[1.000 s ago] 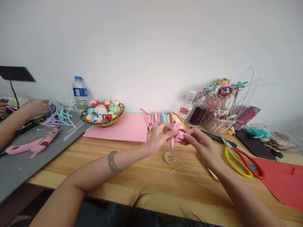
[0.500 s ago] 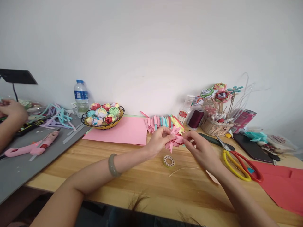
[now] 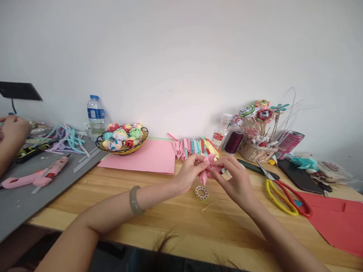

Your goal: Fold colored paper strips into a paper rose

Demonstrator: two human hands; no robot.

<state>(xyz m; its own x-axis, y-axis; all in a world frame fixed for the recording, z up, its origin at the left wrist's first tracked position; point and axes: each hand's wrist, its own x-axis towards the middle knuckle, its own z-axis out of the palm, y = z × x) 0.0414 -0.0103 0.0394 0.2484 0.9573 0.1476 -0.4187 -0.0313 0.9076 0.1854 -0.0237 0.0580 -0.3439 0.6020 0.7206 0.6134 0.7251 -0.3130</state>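
Note:
Between my two hands, above the wooden table, is a pink folded-paper flower (image 3: 203, 176) with pointed petals. My left hand (image 3: 189, 172) is closed on its left side, thumb and fingers pinching the petals. From the right, my right hand (image 3: 235, 175) pinches the flower's right part with thumb and forefinger; its fingertips partly cover the paper. Just behind the flower stands a row of folded paper pieces (image 3: 187, 148) in pink, blue, red and yellow. Below my hands lie a small tape roll (image 3: 202, 192) and a pale piece of string (image 3: 214, 204).
Pink paper (image 3: 153, 155) and a basket of paper flowers (image 3: 121, 151) are left of centre. Scissors (image 3: 283, 192), a phone (image 3: 300, 176) and red paper (image 3: 340, 215) lie right; thread (image 3: 233, 142) stands behind. Far left are a glue gun (image 3: 42, 176) and another person's hand (image 3: 15, 130).
My right hand has moved left, from the flower's right edge to closer over its middle. The other person's hand at the far left has shifted slightly.

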